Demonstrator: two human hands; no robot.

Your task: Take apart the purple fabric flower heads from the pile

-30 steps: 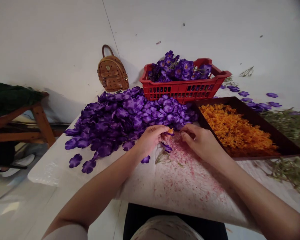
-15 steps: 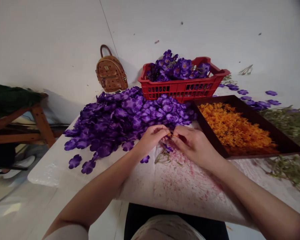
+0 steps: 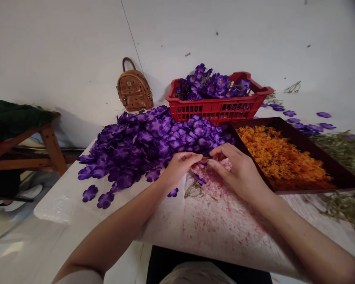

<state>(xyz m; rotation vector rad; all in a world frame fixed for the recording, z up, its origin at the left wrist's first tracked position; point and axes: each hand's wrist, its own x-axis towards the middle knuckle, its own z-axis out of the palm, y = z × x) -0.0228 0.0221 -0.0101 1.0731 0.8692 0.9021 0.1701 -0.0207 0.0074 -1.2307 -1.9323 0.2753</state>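
My left hand [image 3: 182, 167] is closed in a pinch, its thumb and forefinger holding a small purple flower [image 3: 201, 162] with an orange centre. From the other side, my right hand [image 3: 238, 167] has its thumb and forefinger closed around the same flower; the fingers hide most of it. Just under the hands lie a loose purple petal piece [image 3: 200, 180] and a small bunch of thin green stems [image 3: 194, 190]. A large heap of purple petals [image 3: 136, 138] spreads over the table behind and left of my left hand.
A red crate [image 3: 213, 108] of purple flowers stands at the back. Right of my hand is a dark tray [image 3: 286, 125] with orange stamens [image 3: 284, 157]. Green stems [image 3: 340, 150] lie at far right. A brown backpack [image 3: 134, 90] leans on the wall; a wooden stool [image 3: 51, 148] stands left.
My right hand's fingers have opened a little and shifted around the flower; more purple shows between the hands. The whole view has tilted slightly, so things sit lower.
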